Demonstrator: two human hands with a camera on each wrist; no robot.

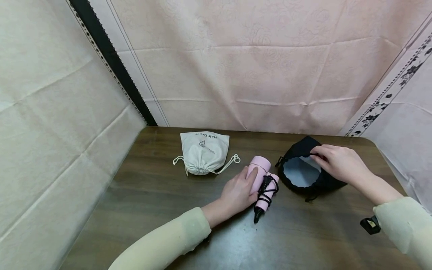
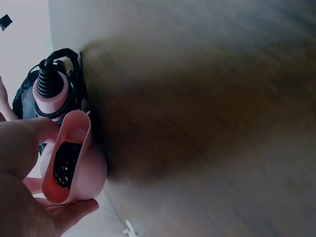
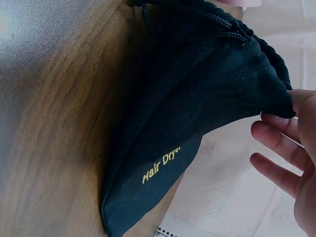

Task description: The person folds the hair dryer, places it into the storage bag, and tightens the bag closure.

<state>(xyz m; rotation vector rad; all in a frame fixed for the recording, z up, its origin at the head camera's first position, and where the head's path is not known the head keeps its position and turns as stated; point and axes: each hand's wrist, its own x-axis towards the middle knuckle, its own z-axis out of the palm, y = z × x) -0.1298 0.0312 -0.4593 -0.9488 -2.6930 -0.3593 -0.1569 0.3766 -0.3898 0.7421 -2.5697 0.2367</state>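
Observation:
A pink folding hair dryer lies at the middle of the table, its black cord wound around the folded handle. My left hand grips the dryer's barrel from the left. In the left wrist view the flattened nozzle of the dryer faces the camera, with thumb and fingers around it. To the right, a black drawstring bag has its mouth held wide, showing a pale lining. My right hand pinches the bag's rim between thumb and fingers. Gold "Hair Dryer" lettering marks the black bag in the right wrist view.
A white drawstring bag printed "Hair Dryer" lies at the back left, its cords spread to both sides. The brown wooden table is bordered by hanging pale cloths at the back and both sides.

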